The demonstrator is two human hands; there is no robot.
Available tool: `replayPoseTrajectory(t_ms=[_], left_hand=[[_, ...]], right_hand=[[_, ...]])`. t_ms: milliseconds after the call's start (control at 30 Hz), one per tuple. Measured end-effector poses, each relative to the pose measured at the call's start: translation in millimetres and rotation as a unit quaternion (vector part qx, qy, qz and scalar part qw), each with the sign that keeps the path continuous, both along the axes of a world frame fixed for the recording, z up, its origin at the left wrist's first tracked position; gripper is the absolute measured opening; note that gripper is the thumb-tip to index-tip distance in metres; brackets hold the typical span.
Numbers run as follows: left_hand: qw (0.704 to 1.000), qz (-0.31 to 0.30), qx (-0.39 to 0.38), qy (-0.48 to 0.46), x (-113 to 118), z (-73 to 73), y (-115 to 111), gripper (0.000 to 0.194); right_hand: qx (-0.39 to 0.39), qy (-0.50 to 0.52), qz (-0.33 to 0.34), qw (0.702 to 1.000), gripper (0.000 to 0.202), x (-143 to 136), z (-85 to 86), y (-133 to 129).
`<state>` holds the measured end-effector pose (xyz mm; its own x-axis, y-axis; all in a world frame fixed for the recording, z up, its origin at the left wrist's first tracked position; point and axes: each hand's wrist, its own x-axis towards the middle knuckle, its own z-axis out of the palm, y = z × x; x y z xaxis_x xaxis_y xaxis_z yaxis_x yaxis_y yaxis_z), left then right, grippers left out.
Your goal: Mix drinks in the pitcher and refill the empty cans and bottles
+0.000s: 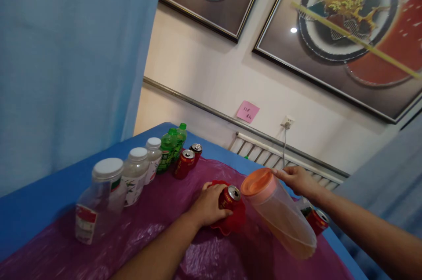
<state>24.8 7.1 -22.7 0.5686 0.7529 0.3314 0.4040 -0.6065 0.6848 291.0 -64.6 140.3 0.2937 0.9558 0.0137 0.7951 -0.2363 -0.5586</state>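
My left hand (208, 204) is wrapped around a red drink can (227, 197) that stands with its top showing. Under the can lies a red piece with a wavy edge (235, 220), perhaps a dish or mat. To the right, a clear plastic pitcher (283, 223) with an orange lid (259, 182) leans over, its lid end close to the can. Brownish liquid shows inside the pitcher. My right hand (298, 181) is closed at the lid end; the handle is mostly hidden. Whether liquid is flowing out cannot be seen.
Purple plastic sheeting (158, 223) covers much of the blue table (20, 201). On the left stand clear jars with white lids (102, 205), green bottles (168, 150) and two red cans (184, 164). Another can (318, 221) is behind the pitcher. A radiator (252, 151) lines the wall.
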Motion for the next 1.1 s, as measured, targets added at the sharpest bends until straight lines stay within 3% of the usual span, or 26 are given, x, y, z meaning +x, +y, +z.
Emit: replayPoseTrajectory(t_ms=[1100], left_hand=[[1.000,-0.003,0.014,-0.011,1.6,-8.3,3.6,0.069]], right_hand=[[-0.004,0.008,-0.004,1.000,0.065,0.8,-0.6,-1.8]])
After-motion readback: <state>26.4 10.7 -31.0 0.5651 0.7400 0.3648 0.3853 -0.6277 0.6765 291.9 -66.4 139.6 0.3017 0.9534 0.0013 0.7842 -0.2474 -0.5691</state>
